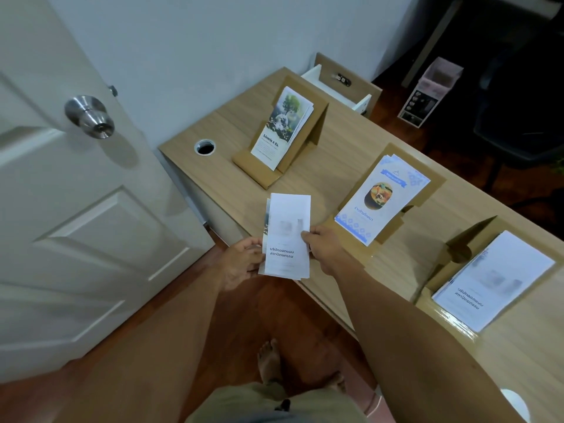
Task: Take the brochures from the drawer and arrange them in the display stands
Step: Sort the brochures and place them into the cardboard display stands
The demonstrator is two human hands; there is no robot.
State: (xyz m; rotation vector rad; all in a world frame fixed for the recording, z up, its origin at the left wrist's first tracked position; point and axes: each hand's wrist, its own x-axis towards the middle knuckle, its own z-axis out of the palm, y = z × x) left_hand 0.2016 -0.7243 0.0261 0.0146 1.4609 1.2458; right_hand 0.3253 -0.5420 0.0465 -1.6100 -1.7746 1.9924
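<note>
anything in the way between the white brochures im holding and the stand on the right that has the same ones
Nothing visible blocks it. The held brochures, gripped by the left hand and right hand, face bare desk up to the right stand. The blue brochure stand sits farther back.

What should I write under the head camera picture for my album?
Both hands, left and right, hold white brochures beside three filled cardboard stands.

White brochures (287, 239) with dark Thai lettering, a grey blurred patch at centre. Tan cardboard stands (317, 129) on a pale wood-grain desk (341, 148). Far stand: a green tree (291, 103) on a white leaflet. Middle leaflet (381, 199): light blue patterned border, orange-brown oval. Door (76, 209) off-white, knob (90, 116) silver; floor (293, 303) reddish-brown.
</note>
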